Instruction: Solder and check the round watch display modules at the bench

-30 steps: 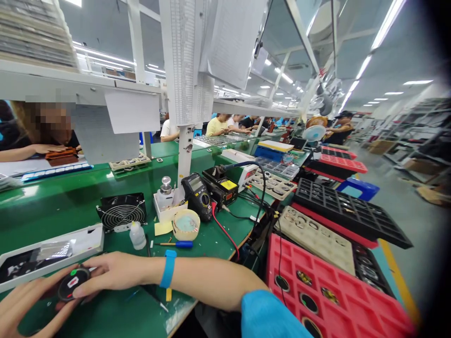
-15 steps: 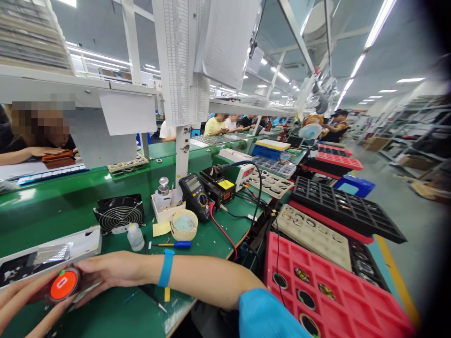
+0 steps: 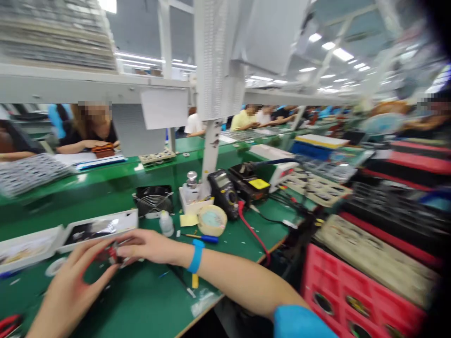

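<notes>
At the lower left, a small round device (image 3: 114, 253) is held between both hands over the green bench (image 3: 141, 305), turned edge-on with a bit of red showing. The fingertips and thumb of my left hand (image 3: 79, 274) close on its near side. My right hand (image 3: 150, 245), with a blue band on the wrist, grips its other side with bent fingers. Motion blurs the device's details. Just behind the hands lies a white tray (image 3: 132, 220) with black parts in it.
A small bottle (image 3: 166, 224), a blue screwdriver (image 3: 210, 239), a round tub (image 3: 212, 220), a multimeter (image 3: 224, 193) and a black fan (image 3: 153, 202) stand behind. Red trays (image 3: 338, 281) are at the right. People sit across the bench.
The view has swung left, so the bench things appear further right. The device has turned from its orange face showing to edge-on, still between both hands.
</notes>
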The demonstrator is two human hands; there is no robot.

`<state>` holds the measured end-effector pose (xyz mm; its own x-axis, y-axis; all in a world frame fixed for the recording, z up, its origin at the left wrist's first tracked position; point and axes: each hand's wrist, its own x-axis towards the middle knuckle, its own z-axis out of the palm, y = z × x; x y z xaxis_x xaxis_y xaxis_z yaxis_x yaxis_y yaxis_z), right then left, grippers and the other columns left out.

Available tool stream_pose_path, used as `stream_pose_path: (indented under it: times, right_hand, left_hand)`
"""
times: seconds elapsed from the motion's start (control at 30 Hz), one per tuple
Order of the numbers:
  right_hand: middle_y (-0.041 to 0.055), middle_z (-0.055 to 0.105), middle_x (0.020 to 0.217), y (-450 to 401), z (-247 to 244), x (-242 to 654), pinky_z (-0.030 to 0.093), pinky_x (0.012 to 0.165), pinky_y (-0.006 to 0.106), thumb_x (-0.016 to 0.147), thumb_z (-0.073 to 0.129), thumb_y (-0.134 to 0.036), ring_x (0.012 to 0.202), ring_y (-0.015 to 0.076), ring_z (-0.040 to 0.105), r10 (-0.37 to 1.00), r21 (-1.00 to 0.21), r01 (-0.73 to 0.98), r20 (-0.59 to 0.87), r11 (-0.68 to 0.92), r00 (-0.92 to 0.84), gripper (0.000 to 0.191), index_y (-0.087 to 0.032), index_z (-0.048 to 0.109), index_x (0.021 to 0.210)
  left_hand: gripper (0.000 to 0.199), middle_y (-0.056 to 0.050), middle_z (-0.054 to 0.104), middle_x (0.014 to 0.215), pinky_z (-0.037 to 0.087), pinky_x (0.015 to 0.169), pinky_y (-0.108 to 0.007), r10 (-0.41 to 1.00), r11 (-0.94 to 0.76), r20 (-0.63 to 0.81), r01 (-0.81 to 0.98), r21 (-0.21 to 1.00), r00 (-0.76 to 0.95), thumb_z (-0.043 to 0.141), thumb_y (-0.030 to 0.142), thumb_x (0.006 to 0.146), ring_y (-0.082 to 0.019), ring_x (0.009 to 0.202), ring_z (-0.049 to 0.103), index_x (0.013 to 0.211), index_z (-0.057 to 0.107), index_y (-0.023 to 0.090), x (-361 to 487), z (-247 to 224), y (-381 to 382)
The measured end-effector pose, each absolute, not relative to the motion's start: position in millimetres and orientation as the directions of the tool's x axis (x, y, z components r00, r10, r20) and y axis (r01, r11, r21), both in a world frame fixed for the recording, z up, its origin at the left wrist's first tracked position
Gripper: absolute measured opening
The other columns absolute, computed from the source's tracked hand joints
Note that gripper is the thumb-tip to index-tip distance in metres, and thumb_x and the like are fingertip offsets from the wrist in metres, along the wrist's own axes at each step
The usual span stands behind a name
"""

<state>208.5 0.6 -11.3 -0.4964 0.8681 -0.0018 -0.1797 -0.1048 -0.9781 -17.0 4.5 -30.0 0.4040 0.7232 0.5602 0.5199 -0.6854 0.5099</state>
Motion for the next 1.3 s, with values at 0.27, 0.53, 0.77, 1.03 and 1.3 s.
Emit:
stream_pose_path:
  times: [0.27,0.53,0.77,1.03,1.3]
  right_hand:
    - [0.0067,0.066,0.120,-7,-14,211,0.054,0.096,0.042,0.088,0.076,-0.031,0.109,0.0238,0.065,0.894,-0.970,-0.008,0.228,0.244,-0.384,0.039,-0.022,0.061,0.123]
    - [0.0094,0.067,0.119,-6,-15,210,0.058,0.092,0.041,0.092,0.071,-0.038,0.113,0.0258,0.066,0.909,-0.966,0.082,0.198,0.244,-0.366,0.034,-0.023,0.057,0.119]
    - [0.0127,0.066,0.131,4,-24,213,0.058,0.100,0.045,0.092,0.073,-0.050,0.121,0.0286,0.065,0.875,-0.985,-0.143,0.152,0.096,-0.459,0.054,-0.022,0.061,0.136]
    - [0.0134,0.071,0.128,8,-13,218,0.059,0.097,0.046,0.086,0.078,-0.061,0.108,0.0294,0.073,0.863,-0.955,-0.273,0.039,-0.117,-0.504,0.066,-0.020,0.068,0.137]
    - [0.0140,0.077,0.105,11,-16,219,0.060,0.089,0.038,0.087,0.075,-0.064,0.093,0.0247,0.075,0.843,-0.907,-0.335,-0.041,-0.257,-0.536,0.059,-0.016,0.073,0.120]
  left_hand:
    - [0.045,-0.009,0.068,0.131,0.057,0.105,-0.039,0.749,-0.662,0.512,0.476,0.579,0.420,0.064,0.014,0.094,-0.023,0.121,0.067,0.137,0.062,0.028,3,-10,-6]
    - [0.053,-0.008,0.068,0.132,0.058,0.104,-0.040,0.770,-0.638,0.502,0.446,0.628,0.394,0.067,0.008,0.087,-0.024,0.121,0.066,0.135,0.062,0.027,4,-7,-9]
    - [0.053,-0.007,0.067,0.125,0.061,0.094,-0.036,0.788,-0.616,0.511,0.451,0.646,0.344,0.072,0.005,0.082,-0.023,0.112,0.067,0.130,0.063,0.026,4,-5,-9]
    - [0.041,-0.007,0.068,0.118,0.060,0.085,-0.034,0.794,-0.596,0.547,0.515,0.616,0.264,0.083,0.025,0.084,-0.022,0.100,0.068,0.121,0.063,0.023,0,-2,-6]
    - [0.040,-0.007,0.068,0.116,0.061,0.081,-0.033,0.806,-0.576,0.543,0.527,0.625,0.237,0.083,0.027,0.084,-0.021,0.097,0.069,0.119,0.064,0.022,0,-2,-7]
